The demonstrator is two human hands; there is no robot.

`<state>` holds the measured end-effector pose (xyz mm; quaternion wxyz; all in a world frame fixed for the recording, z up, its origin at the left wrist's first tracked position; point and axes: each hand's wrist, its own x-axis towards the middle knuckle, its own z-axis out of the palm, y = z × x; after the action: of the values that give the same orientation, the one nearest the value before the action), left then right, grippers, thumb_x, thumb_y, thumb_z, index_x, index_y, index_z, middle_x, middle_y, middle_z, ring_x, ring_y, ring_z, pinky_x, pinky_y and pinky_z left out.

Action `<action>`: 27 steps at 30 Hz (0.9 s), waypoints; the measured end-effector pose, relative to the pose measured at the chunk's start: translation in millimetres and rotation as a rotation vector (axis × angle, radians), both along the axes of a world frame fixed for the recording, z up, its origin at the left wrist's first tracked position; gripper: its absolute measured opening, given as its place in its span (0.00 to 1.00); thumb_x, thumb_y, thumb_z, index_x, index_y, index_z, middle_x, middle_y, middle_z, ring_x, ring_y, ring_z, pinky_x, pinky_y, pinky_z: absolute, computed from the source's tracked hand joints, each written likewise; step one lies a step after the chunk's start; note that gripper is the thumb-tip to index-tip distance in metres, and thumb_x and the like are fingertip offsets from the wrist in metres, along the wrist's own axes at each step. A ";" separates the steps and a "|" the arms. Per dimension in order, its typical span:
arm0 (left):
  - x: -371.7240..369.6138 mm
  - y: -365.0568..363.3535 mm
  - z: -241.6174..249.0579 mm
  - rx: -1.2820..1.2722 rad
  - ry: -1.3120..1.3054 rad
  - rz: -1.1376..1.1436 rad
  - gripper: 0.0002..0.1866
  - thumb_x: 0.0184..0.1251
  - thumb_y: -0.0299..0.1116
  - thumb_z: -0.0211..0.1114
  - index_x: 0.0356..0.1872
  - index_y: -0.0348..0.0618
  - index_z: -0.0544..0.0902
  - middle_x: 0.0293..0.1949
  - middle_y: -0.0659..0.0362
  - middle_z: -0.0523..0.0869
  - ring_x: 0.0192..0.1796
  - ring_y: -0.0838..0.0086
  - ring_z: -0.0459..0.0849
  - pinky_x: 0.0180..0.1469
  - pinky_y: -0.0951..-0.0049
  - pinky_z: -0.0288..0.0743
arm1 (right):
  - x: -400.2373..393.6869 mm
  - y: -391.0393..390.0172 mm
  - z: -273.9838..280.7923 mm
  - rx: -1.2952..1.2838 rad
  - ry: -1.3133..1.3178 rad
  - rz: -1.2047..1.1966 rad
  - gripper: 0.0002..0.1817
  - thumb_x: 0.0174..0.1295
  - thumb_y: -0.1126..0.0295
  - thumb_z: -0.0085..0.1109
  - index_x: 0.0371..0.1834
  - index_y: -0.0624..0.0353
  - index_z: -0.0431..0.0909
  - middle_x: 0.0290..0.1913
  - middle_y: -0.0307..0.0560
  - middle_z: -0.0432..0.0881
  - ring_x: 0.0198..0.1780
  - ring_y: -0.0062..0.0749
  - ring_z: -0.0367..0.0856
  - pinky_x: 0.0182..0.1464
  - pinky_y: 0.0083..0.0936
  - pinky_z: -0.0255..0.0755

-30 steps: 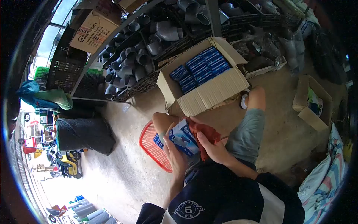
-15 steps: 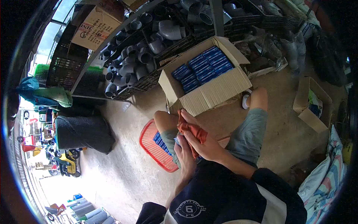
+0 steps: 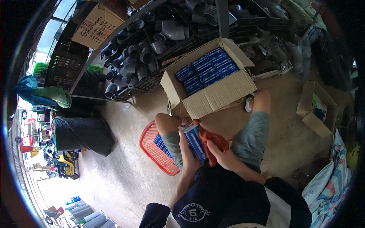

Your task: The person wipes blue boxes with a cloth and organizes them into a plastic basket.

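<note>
My left hand (image 3: 187, 154) is closed around the near-left side of a small blue-and-white box (image 3: 195, 143), held tilted over my lap. An orange-red cloth (image 3: 211, 141) lies against the right side of that box, bunched in my right hand (image 3: 221, 154), whose fingers are partly hidden by it. Beside my left knee a red plastic basket (image 3: 143, 143) holds several similar blue boxes (image 3: 162, 146). Ahead of my legs stands an open cardboard carton (image 3: 218, 99) with rows of blue boxes (image 3: 207, 72) inside.
Behind the carton, a rack holds crates of grey pipe fittings (image 3: 131, 68). A dark rolled mesh (image 3: 83, 135) stands at left. On the right are a smaller open carton (image 3: 317, 108) and a striped sack (image 3: 329, 182).
The blue-and-white box has come into plain view between my hands. The cloth and my right hand have shifted right, off the box's top, and my left hand has turned upward.
</note>
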<state>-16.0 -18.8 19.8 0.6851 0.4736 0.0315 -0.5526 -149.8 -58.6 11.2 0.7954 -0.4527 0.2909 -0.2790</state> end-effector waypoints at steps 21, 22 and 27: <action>0.8 21.5 11.1 0.085 -0.459 -0.041 0.42 0.76 0.69 0.37 0.71 0.40 0.65 0.61 0.51 0.77 0.61 0.61 0.77 0.64 0.61 0.72 | 34.8 10.8 14.5 -0.635 0.118 -0.161 0.27 0.73 0.71 0.54 0.75 0.61 0.63 0.72 0.54 0.68 0.70 0.41 0.70 0.73 0.32 0.61; 4.3 27.3 -1.8 0.124 -0.520 -0.061 0.42 0.75 0.69 0.37 0.71 0.40 0.65 0.61 0.51 0.77 0.61 0.61 0.77 0.64 0.61 0.72 | 30.9 12.4 16.7 -0.629 0.156 -0.150 0.27 0.74 0.70 0.53 0.75 0.60 0.63 0.72 0.54 0.68 0.70 0.41 0.70 0.73 0.32 0.60; -26.8 29.2 -0.3 0.004 -0.485 0.188 0.46 0.66 0.75 0.46 0.64 0.40 0.71 0.53 0.53 0.82 0.54 0.61 0.83 0.58 0.61 0.77 | 28.9 -15.2 18.8 -0.071 0.104 -0.037 0.26 0.77 0.67 0.48 0.76 0.59 0.61 0.73 0.55 0.67 0.74 0.42 0.64 0.76 0.33 0.55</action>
<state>-42.8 10.3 19.5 0.7199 0.5886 -0.0887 -0.3569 -120.9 -73.8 30.0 0.7574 -0.4892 0.3297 -0.2799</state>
